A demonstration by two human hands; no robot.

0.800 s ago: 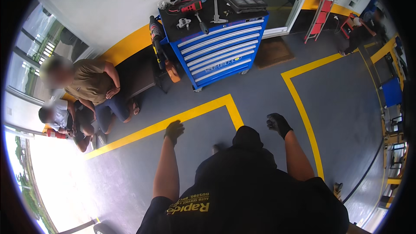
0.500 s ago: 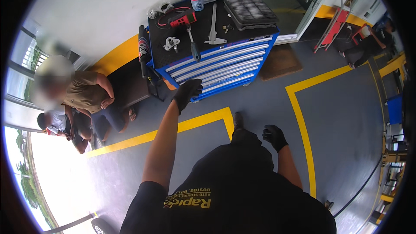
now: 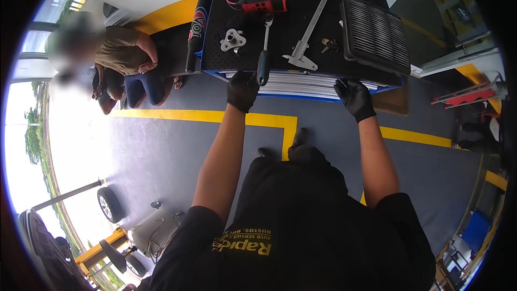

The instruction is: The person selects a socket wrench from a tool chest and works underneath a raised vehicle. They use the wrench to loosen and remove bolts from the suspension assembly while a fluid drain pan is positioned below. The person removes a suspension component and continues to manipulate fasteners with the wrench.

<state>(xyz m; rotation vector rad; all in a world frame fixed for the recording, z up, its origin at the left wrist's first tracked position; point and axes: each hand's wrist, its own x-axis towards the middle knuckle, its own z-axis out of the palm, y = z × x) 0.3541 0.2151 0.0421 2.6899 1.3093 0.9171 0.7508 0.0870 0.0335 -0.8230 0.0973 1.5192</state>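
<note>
Whereas the left hand (image 3: pixel 242 92) and right hand (image 3: pixel 356 99) were apart from the blue tool cabinet (image 3: pixel 301 83) half a second ago, both are now at its front edge. Fingers curled, the left is just beside the ratchet (image 3: pixel 263 67) lying on the cabinet's top; past the caliper (image 3: pixel 307 35) there, the right, half-bent, is before the air filter (image 3: pixel 377 37), and I cannot tell whether either grips that edge.
</note>
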